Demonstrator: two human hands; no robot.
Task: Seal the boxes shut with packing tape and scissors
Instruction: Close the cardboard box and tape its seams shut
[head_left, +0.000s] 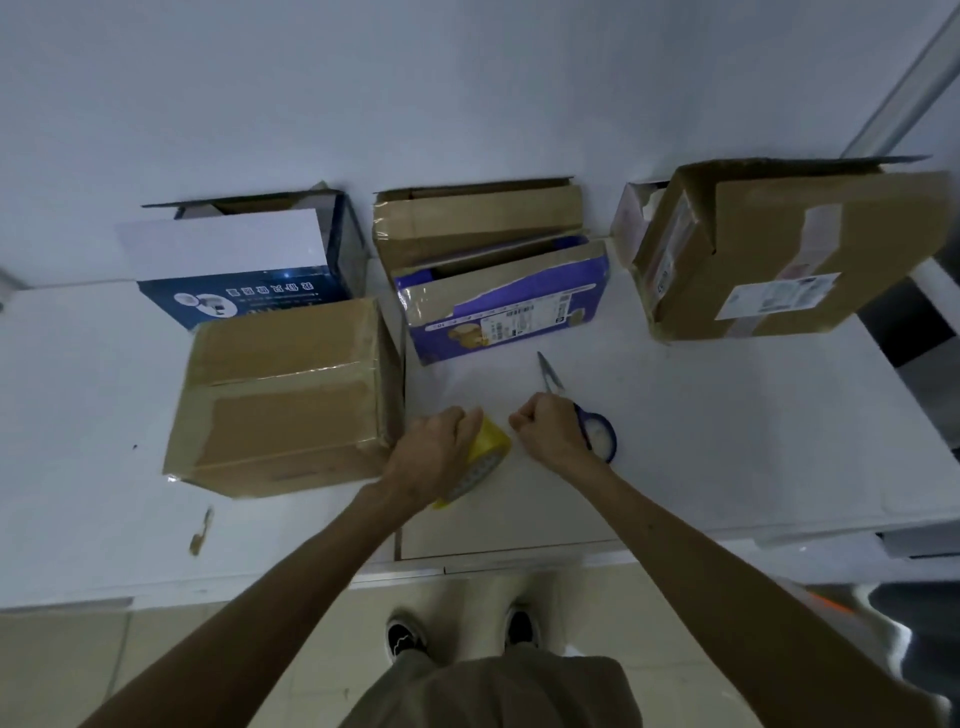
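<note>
My left hand (431, 457) grips a yellow roll of packing tape (485, 457) on the white table (701, 441). My right hand (550, 426) is curled just right of the roll, its thumb and forefinger pinched together at what looks like the tape's free end. Blue-handled scissors (597, 434) lie on the table partly under that hand, with the blades pointing away. A brown box (280, 395) with taped flaps sits left of my hands. Behind it stands a blue and white box (234, 260) with open flaps. A purple box (498, 296) gapes open in the middle, and a brown box (779, 249) stands at the right.
A small scrap of tape (200, 530) lies near the table's front left edge. The boxes back onto a white wall (467, 93). A dark object (904, 322) sits off the table's right end. My shoes (462, 631) stand on the tiled floor below.
</note>
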